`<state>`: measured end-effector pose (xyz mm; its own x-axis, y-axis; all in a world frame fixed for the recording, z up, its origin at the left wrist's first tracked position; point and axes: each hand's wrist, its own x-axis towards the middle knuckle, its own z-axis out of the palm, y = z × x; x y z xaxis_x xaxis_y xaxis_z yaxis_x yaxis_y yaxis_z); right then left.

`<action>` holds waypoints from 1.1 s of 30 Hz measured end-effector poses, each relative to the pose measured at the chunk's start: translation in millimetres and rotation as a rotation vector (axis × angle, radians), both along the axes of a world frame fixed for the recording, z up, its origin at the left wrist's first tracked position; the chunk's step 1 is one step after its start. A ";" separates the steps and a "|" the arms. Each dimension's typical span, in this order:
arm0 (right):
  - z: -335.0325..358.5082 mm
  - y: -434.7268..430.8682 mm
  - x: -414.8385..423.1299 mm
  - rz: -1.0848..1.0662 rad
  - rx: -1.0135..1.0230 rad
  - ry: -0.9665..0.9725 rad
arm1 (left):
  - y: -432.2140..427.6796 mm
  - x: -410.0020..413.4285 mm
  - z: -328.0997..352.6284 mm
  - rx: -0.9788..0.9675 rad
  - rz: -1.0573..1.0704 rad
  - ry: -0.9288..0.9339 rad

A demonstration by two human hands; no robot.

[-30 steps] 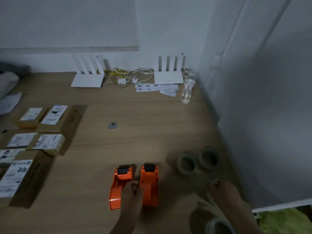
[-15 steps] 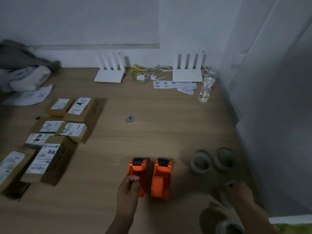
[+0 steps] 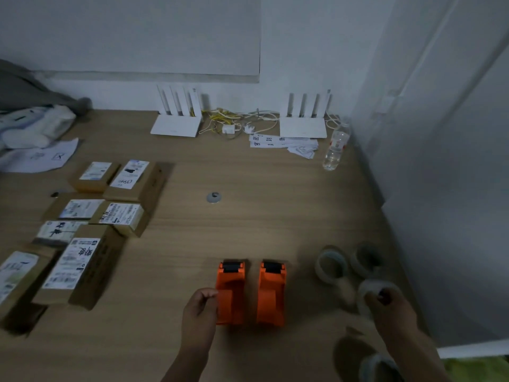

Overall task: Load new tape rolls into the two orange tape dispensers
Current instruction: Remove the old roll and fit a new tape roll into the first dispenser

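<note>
My left hand (image 3: 200, 306) curls its fingers against the left side of one of two orange plastic tape dispensers (image 3: 230, 293), which stand side by side on the light wooden counter (image 3: 248, 221); the second dispenser (image 3: 271, 295) is untouched. My right hand (image 3: 391, 307) grips a pale tape roll (image 3: 371, 292), blurred, just near two more rolls (image 3: 330, 267) lying by the grey wall.

Your left hand (image 3: 200, 306) is loosely curled, knuckles up; your right hand (image 3: 392, 307) is closed, forearm angled in from the lower right.
</note>
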<state>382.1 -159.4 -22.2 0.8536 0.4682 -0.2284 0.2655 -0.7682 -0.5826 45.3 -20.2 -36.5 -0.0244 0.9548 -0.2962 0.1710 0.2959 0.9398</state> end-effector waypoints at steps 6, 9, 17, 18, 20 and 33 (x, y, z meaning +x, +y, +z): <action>23.1 14.6 -40.7 -0.017 0.323 0.066 | 15.1 -17.2 -4.0 -0.040 -0.006 0.001; 40.7 28.1 -65.4 0.041 0.538 0.171 | 22.3 -25.9 -11.9 -0.077 -0.020 0.042; 54.8 56.8 -119.0 0.220 0.736 0.457 | 29.2 -24.8 -13.1 -0.298 -0.289 0.220; 54.5 59.6 -124.8 0.232 0.761 0.484 | 29.3 -24.2 -12.4 -0.299 -0.323 0.233; 56.0 64.0 -134.9 0.258 0.780 0.530 | 30.8 -21.8 -9.6 -0.303 -0.357 0.210; 65.8 71.8 -156.1 0.386 0.650 0.509 | 31.8 -16.3 1.4 -0.336 -0.371 0.091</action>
